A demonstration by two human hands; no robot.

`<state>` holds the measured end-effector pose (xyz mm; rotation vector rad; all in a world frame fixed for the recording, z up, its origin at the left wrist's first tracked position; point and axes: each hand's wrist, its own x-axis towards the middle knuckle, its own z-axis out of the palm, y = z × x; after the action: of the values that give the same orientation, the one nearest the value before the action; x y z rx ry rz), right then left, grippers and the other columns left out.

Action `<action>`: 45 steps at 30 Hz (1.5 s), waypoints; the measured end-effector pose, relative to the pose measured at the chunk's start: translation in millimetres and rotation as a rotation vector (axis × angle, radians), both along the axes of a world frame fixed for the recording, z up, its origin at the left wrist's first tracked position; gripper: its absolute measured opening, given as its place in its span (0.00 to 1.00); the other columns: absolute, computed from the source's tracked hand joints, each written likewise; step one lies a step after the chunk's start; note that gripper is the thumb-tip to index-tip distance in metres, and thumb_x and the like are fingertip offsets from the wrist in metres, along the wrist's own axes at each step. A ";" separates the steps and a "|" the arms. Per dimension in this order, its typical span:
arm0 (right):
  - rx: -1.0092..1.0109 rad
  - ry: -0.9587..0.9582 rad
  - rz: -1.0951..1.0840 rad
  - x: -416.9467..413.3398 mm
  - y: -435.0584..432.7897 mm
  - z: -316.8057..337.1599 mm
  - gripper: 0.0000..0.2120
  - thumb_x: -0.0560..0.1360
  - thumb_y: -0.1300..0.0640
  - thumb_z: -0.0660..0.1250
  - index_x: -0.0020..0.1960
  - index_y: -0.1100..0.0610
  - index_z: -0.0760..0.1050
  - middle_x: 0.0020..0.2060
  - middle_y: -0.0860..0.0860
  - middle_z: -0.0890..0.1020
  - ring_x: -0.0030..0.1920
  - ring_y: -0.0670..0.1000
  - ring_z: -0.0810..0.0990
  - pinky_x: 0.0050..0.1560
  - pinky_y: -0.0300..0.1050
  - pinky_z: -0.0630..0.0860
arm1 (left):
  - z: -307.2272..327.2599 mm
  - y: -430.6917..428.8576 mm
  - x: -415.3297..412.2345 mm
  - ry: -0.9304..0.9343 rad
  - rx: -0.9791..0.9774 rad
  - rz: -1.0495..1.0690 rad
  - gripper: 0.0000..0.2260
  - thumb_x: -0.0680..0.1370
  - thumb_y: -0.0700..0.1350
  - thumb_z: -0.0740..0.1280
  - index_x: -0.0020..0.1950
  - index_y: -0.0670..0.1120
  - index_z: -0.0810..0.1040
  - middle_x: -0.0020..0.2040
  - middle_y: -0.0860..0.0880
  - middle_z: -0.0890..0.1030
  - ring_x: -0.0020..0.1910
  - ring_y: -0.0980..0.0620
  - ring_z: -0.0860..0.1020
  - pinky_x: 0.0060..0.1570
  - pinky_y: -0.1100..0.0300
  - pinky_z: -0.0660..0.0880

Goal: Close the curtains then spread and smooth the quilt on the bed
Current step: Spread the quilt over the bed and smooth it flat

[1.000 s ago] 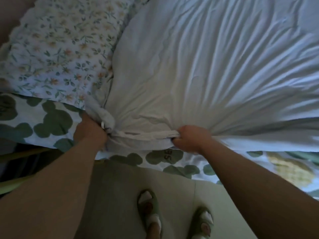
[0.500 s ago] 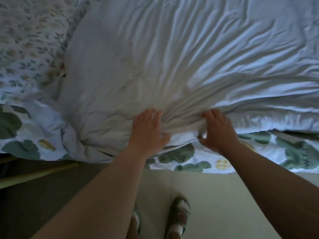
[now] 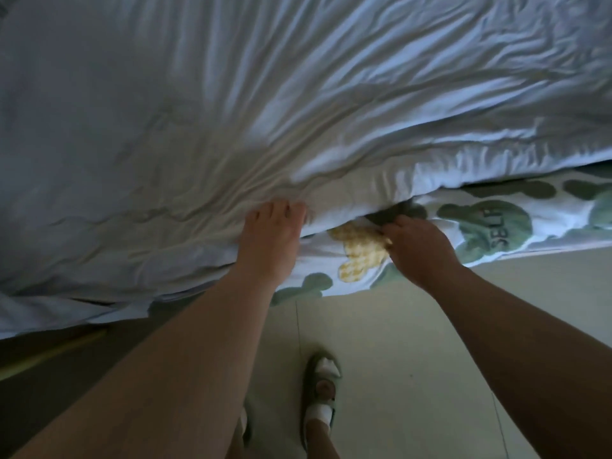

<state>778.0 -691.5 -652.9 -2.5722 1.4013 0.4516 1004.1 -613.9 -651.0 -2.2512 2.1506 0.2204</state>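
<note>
The pale quilt (image 3: 298, 94) lies spread over the bed (image 3: 563, 241) and fills the upper part of the view. It is heavily creased, and the folds fan out from its near edge. That edge hangs over the side of the bed on the left and rides higher on the right, leaving the printed sheet (image 3: 546, 223) beneath it exposed.

The left hand (image 3: 270, 236) lies palm down on the quilt's near edge. Its fingers (image 3: 281, 208) are close together, with the tips curled down into a bunched fold of the fabric, gripping it.

The right hand (image 3: 419, 248) is just beside it, at the lip where the quilt overhangs the sheet. Its fingers (image 3: 395, 225) are curled tight and tucked under that lip. They seem to pinch a bit of the quilt's lower edge, though shadow there makes it hard to be sure that it is the quilt and not the sheet.

Between the two hands the sheet shows a yellow checked patch (image 3: 361, 253). To the right is a green shape (image 3: 496, 226) bearing the letters SELF.

Both forearms are bare. Below them is a pale tiled floor (image 3: 414, 342), where a foot in a green sandal (image 3: 323, 392) stands near the bed's side.
</note>
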 end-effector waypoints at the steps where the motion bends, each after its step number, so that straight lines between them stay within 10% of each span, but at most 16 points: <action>1: -0.009 0.015 -0.037 2.6 -2.7 -0.9 0.13 0.77 0.59 0.61 0.60 0.54 0.76 0.55 0.54 0.78 0.56 0.58 0.78 0.55 0.50 0.73 | 1.0 -3.5 -2.9 -0.008 0.014 0.010 0.16 0.70 0.34 0.65 0.56 0.43 0.72 0.51 0.42 0.76 0.46 0.40 0.76 0.42 0.50 0.70; 9: 0.330 -0.103 -0.126 -8.2 -21.4 30.8 0.14 0.80 0.56 0.58 0.58 0.56 0.80 0.59 0.56 0.79 0.59 0.58 0.77 0.57 0.49 0.73 | 16.6 -27.0 -8.8 0.168 0.048 0.303 0.10 0.77 0.42 0.61 0.56 0.39 0.71 0.50 0.39 0.78 0.49 0.36 0.77 0.44 0.49 0.71; 14: 0.195 -0.135 -0.517 -44.7 9.0 -2.9 0.10 0.78 0.55 0.58 0.56 0.57 0.73 0.55 0.56 0.78 0.55 0.59 0.78 0.52 0.50 0.73 | 11.6 -12.3 -29.0 -0.076 -0.219 -0.014 0.16 0.66 0.45 0.66 0.51 0.41 0.73 0.48 0.41 0.75 0.46 0.41 0.73 0.47 0.49 0.67; 18: 0.071 -0.442 -1.361 -78.1 2.2 -12.3 0.27 0.76 0.55 0.63 0.68 0.67 0.60 0.65 0.64 0.68 0.64 0.64 0.70 0.61 0.53 0.69 | -3.3 -4.4 -68.8 0.031 -0.142 -0.359 0.15 0.63 0.47 0.73 0.44 0.45 0.73 0.45 0.45 0.75 0.46 0.43 0.74 0.46 0.52 0.70; 22: 0.091 -0.894 -1.786 -99.6 -24.0 -21.1 0.32 0.71 0.51 0.71 0.68 0.62 0.61 0.66 0.59 0.69 0.64 0.58 0.72 0.65 0.49 0.71 | -16.1 -7.9 -97.6 0.008 0.049 -0.256 0.24 0.61 0.51 0.76 0.53 0.46 0.75 0.51 0.44 0.76 0.50 0.42 0.75 0.48 0.50 0.72; 27: 0.299 -1.484 -1.839 -118.6 -53.5 -10.7 0.16 0.64 0.52 0.76 0.48 0.54 0.75 0.45 0.53 0.82 0.39 0.51 0.81 0.32 0.41 0.77 | -15.4 -21.3 -109.0 -0.045 0.118 -0.209 0.34 0.66 0.57 0.74 0.67 0.48 0.65 0.64 0.43 0.69 0.61 0.43 0.71 0.54 0.51 0.70; 34: 0.474 -1.986 -1.775 -130.6 -58.9 31.5 0.08 0.71 0.50 0.67 0.44 0.54 0.79 0.46 0.55 0.84 0.48 0.56 0.84 0.53 0.56 0.79 | -11.9 -29.7 -117.2 -0.067 0.204 -0.176 0.41 0.61 0.66 0.71 0.67 0.48 0.63 0.63 0.44 0.68 0.60 0.43 0.70 0.55 0.50 0.69; 38: 0.289 -1.915 -1.962 -137.0 -66.3 24.2 0.07 0.64 0.50 0.71 0.36 0.53 0.78 0.43 0.51 0.84 0.50 0.55 0.83 0.53 0.53 0.78 | -12.7 -27.7 -120.7 -0.131 0.260 -0.181 0.50 0.56 0.72 0.71 0.69 0.48 0.60 0.64 0.43 0.66 0.61 0.42 0.69 0.56 0.49 0.68; 45: 0.219 -0.967 -2.011 -171.3 -18.0 -6.8 0.06 0.73 0.59 0.66 0.48 0.54 0.71 0.56 0.50 0.75 0.56 0.53 0.75 0.57 0.46 0.74 | -8.4 -37.3 -121.5 -0.075 0.341 -0.224 0.33 0.66 0.62 0.69 0.65 0.47 0.65 0.63 0.42 0.71 0.59 0.41 0.73 0.52 0.50 0.72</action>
<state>606.8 -709.5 -659.7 -0.1162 2.1432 -0.7516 882.6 -651.2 -659.4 -1.7941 2.1137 0.4492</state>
